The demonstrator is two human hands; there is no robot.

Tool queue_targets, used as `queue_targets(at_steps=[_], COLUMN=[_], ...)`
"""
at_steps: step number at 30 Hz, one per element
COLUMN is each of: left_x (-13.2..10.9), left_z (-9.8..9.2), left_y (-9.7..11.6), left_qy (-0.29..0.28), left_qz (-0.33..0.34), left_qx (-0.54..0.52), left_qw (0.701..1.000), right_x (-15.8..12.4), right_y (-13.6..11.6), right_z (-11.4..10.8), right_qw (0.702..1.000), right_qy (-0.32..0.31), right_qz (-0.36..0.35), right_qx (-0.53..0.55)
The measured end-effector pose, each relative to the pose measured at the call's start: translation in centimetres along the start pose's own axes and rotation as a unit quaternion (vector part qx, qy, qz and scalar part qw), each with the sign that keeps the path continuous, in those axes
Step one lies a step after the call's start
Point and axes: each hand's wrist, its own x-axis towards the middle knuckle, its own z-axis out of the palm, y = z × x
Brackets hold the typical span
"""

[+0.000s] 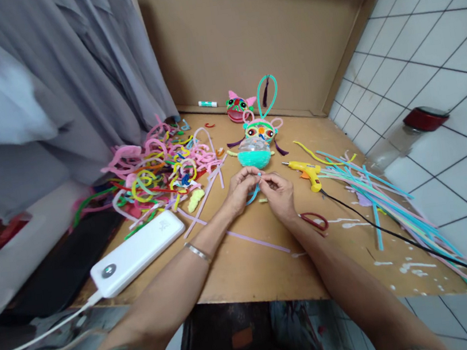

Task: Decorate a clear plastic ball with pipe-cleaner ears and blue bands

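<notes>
Pipe cleaner [254, 196], blue and bent, hangs from the left hand [242, 189] and right hand [278, 193], fingers of both clamped on it. It is just on the near side of the teal-bottomed animal figure [255, 158] (round-eyed, clear in the middle), with a yellow hot-glue gun [312, 174] lying near the right hand.

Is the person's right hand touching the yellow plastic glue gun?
Apart. The head view shows a strip of flat brown tabletop between the right hand and the yellow plastic glue gun.
</notes>
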Motion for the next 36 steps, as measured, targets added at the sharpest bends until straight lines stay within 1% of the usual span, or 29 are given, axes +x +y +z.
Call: queue_targets(at_steps=[7, 16, 19, 21, 23, 25, 28, 30, 33, 36], left_x=[-0.1, -0.3, -0.2, -0.1, 0.0, 0.0, 0.1, 0.0, 0.0, 0.0], left_z=[0.0, 0.4, 0.5, 0.4, 0.3, 0.2, 0.2, 0.2, 0.1, 0.0], left_y=[-0.1, 0.5, 0.8, 1.0, 1.1, 1.1, 1.0, 1.0, 0.8, 0.5], left_qy=[0.002, 0.008, 0.018, 0.029, 0.04, 0.043, 0.03, 0.021, 0.018, 0.022], left_qz=[0.0, 0.008, 0.012, 0.017, 0.024, 0.034, 0.047, 0.055, 0.069, 0.086], left_qx=[-0.004, 0.011, 0.015, 0.031, 0.054, 0.072, 0.107, 0.141, 0.201, 0.261], left_qw=[1.0, 1.0, 1.0, 0.999, 0.997, 0.996, 0.993, 0.988, 0.977, 0.961], right_x=[0.0, 0.0, 0.2, 0.4, 0.6, 0.8, 1.0, 1.0, 1.0, 0.9], right_y=[0.0, 0.4, 0.5, 0.5, 0.4, 0.2, -0.3, -0.5, -0.5, -0.4], right_z=[0.0, 0.0, -0.4, -0.8, -1.1, -1.4, -1.7, -1.8, -1.8, -1.8], right_qw=[1.0, 1.0, 1.0, 0.999, 0.998, 0.995, 0.99, 0.985, 0.977, 0.971], right_qy=[-0.003, 0.004, -0.008, 0.002, 0.027, 0.04, 0.02, -0.001, -0.016, -0.014], right_qz=[-0.006, 0.017, 0.02, 0.019, 0.008, -0.022, -0.08, -0.103, -0.115, -0.118], right_qx=[0.008, 0.012, -0.006, -0.033, -0.062, -0.086, -0.115, -0.138, -0.176, -0.207])
